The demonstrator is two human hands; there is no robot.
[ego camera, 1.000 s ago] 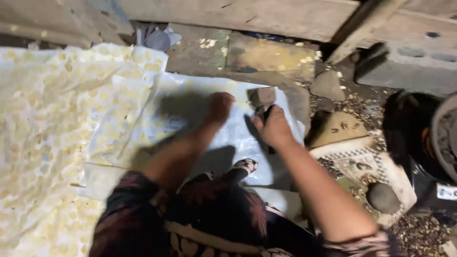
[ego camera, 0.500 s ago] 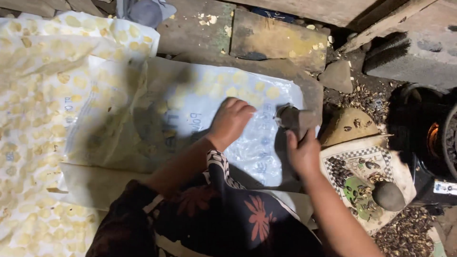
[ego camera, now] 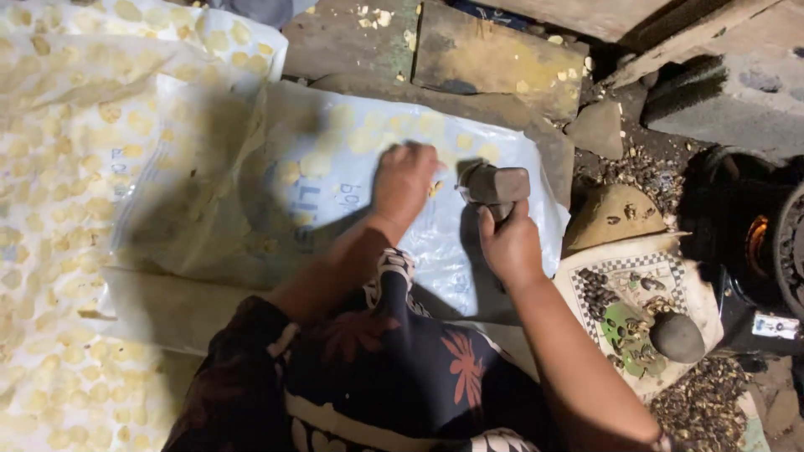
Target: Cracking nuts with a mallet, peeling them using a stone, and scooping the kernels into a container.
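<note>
checkered tray [ego camera: 670, 269] with dark seeds [ego camera: 599, 293] and round stone [ego camera: 677, 336]

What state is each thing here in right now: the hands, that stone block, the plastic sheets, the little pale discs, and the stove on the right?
Left hand: pressed flat, palm down, on the plastic.
Right hand: gripping the stone mallet.
Stone mallet: raised, held above the sheet.
Clear plastic sheet: spread out, wrinkled.
Pale flattened discs: laid out in rows on plastic.
Round dark stone: resting on the checkered tray.
Stove: lit, orange glow visible.
</note>
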